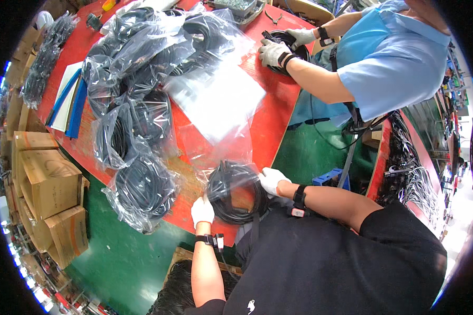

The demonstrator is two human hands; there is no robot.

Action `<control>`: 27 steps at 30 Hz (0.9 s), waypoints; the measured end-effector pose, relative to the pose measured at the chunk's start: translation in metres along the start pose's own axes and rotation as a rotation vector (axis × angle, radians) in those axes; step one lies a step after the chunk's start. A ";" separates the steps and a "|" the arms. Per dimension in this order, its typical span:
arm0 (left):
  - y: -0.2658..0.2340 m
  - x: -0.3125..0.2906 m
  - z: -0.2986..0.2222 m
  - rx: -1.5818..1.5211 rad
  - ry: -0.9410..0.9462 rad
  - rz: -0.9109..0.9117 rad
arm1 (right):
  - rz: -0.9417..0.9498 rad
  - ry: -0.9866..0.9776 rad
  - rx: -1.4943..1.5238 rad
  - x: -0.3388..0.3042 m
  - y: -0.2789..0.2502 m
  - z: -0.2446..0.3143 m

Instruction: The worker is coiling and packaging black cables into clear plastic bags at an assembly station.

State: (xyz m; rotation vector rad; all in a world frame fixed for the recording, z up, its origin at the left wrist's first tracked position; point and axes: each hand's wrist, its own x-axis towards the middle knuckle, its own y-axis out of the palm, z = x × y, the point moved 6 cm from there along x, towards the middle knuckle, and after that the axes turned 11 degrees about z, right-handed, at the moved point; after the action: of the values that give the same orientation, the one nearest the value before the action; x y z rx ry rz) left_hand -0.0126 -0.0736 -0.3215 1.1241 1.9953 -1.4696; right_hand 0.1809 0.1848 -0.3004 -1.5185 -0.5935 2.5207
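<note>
A coil of black cable lies at the near corner of the red table, its upper part under a clear plastic bag. My left hand, in a white glove, is closed at the coil's left side, where the bag's edge meets the cable. Opposite it, my white-gloved right hand is closed at the coil's upper right, by the bag's other edge. Fingertips of both hands are partly hidden against the plastic and cable. A stack of flat clear bags lies just beyond the coil.
Bagged black cable coils are heaped along the left of the red table. Across the table, a co-worker's gloved hands handle another black coil. A blue-edged folder, pliers and cardboard boxes are also around.
</note>
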 end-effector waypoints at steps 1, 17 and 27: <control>0.002 0.001 0.006 0.036 0.028 0.002 | 0.040 -0.023 -0.089 -0.004 0.000 0.005; -0.002 -0.004 0.001 0.443 0.250 -0.103 | 0.300 -0.428 -0.729 -0.037 0.021 -0.003; 0.040 -0.015 0.096 0.060 0.140 -0.211 | 0.127 -0.280 -0.342 -0.033 -0.008 0.033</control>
State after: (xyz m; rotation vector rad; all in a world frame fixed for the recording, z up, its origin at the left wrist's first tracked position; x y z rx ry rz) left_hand 0.0159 -0.1628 -0.3681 1.0952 2.2384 -1.6034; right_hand 0.1670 0.1730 -0.2570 -1.3386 -1.0457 2.8726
